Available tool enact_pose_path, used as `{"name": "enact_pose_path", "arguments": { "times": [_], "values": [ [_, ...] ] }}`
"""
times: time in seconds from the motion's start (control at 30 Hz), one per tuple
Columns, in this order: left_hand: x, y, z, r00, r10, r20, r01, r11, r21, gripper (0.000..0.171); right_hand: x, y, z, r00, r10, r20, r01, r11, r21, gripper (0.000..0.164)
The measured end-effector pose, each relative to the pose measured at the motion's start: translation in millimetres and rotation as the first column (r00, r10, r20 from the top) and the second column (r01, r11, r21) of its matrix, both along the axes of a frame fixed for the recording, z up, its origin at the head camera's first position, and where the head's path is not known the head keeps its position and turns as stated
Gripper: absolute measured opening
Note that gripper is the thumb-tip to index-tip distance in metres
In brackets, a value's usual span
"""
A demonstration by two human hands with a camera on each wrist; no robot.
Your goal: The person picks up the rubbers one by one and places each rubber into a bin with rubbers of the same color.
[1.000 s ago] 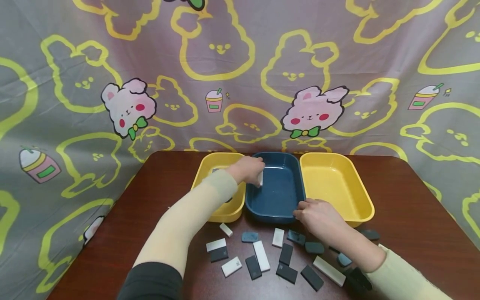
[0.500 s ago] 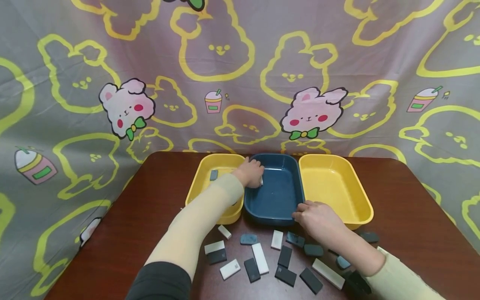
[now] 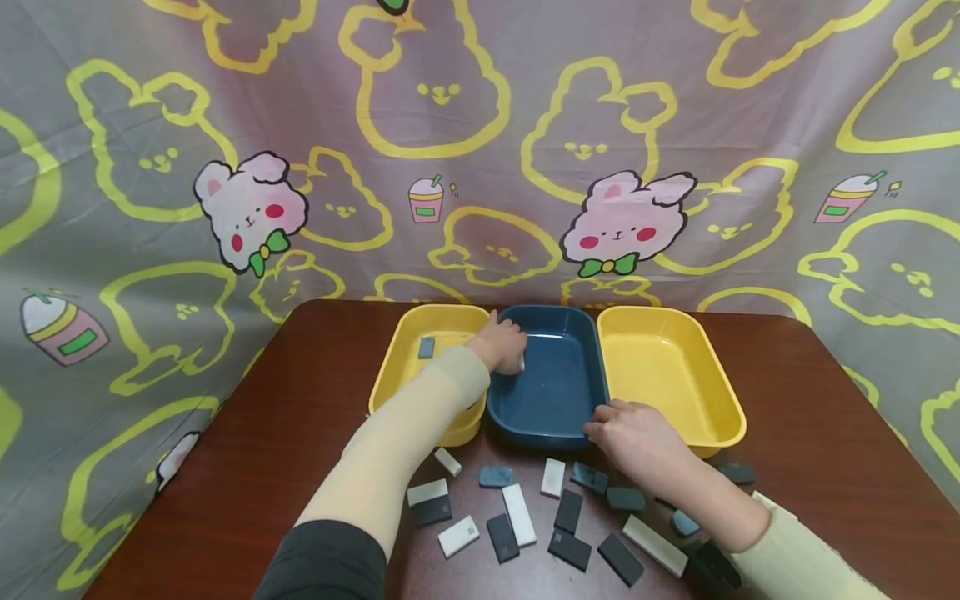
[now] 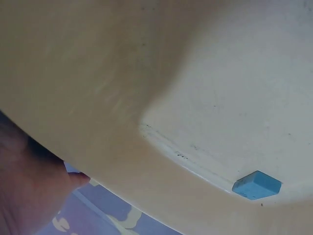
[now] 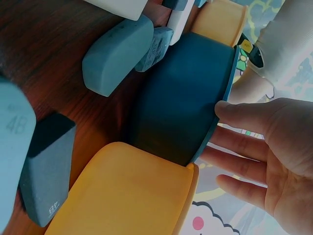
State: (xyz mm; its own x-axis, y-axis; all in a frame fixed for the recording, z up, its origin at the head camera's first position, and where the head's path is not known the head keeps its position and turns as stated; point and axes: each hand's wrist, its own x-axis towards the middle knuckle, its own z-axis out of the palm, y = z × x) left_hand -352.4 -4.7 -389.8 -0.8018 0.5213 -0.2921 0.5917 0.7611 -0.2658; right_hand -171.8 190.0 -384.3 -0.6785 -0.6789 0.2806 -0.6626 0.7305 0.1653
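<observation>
My left hand (image 3: 501, 344) reaches over the left rim of the dark blue tray (image 3: 558, 392). It holds a white eraser (image 3: 522, 363), of which only a small edge shows below the fingers. In the left wrist view that hand (image 4: 32, 188) lies beyond the rim of the left yellow tray (image 4: 112, 161), where a blue eraser (image 4: 257, 185) rests on the floor. At the blue tray's near right corner, my right hand (image 3: 637, 429) grips the rim. The right wrist view shows its thumb (image 5: 230, 110) on the rim, with the other fingers behind it.
Another yellow tray (image 3: 663, 375) adjoins the blue one on the right. Several white, black and blue-grey erasers lie on the brown table (image 3: 255, 467) before the trays, including a long white eraser (image 3: 519, 514). A patterned cloth (image 3: 480, 150) hangs behind.
The left forearm has shifted slightly right, uncovering the blue eraser in the left yellow tray. Less of the white eraser shows under the left hand. My right hand stays at the rim.
</observation>
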Motion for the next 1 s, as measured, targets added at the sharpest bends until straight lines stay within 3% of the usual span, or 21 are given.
{"name": "enact_pose_path", "arguments": {
  "times": [0.2, 0.33, 0.43, 0.57, 0.73, 0.87, 1.0],
  "values": [
    [2.6, -4.4, 9.9, 0.999, -0.034, -0.005, 0.034, 0.999, 0.043, 0.056, -1.3, -0.9, 0.7, 1.000, -0.007, 0.017, 0.007, 1.000, 0.004, 0.010],
    [6.6, -12.4, 21.8, 0.993, -0.100, -0.067, 0.107, 0.988, 0.108, 0.057, -1.6, -1.2, 1.5, 1.000, -0.017, 0.019, 0.017, 1.000, 0.007, 0.010],
    [17.9, -23.3, 35.1, 0.980, -0.162, -0.118, 0.180, 0.970, 0.163, 0.054, -1.1, -1.6, 1.5, 1.000, -0.022, 0.018, 0.022, 1.000, 0.009, 0.009],
    [42.1, -45.2, 52.3, 0.954, -0.251, -0.163, 0.285, 0.928, 0.240, 0.048, -0.2, -2.1, 1.1, 1.000, -0.015, 0.011, 0.015, 1.000, 0.006, 0.006],
    [79.6, -77.6, 64.5, 0.917, -0.349, -0.194, 0.396, 0.857, 0.329, 0.042, 0.5, -2.0, 0.8, 1.000, -0.001, 0.005, 0.001, 1.000, 0.004, 0.005],
    [110.9, -99.3, 66.0, 0.895, -0.390, -0.215, 0.444, 0.810, 0.383, 0.039, 0.8, -1.5, 0.6, 1.000, 0.004, -0.005, -0.004, 1.000, -0.003, 0.004],
    [139.0, -116.1, 58.9, 0.864, -0.430, -0.264, 0.504, 0.758, 0.415, 0.038, 1.2, -1.3, 0.1, 1.000, 0.007, -0.010, -0.007, 1.000, -0.004, 0.006]
  ]
}}
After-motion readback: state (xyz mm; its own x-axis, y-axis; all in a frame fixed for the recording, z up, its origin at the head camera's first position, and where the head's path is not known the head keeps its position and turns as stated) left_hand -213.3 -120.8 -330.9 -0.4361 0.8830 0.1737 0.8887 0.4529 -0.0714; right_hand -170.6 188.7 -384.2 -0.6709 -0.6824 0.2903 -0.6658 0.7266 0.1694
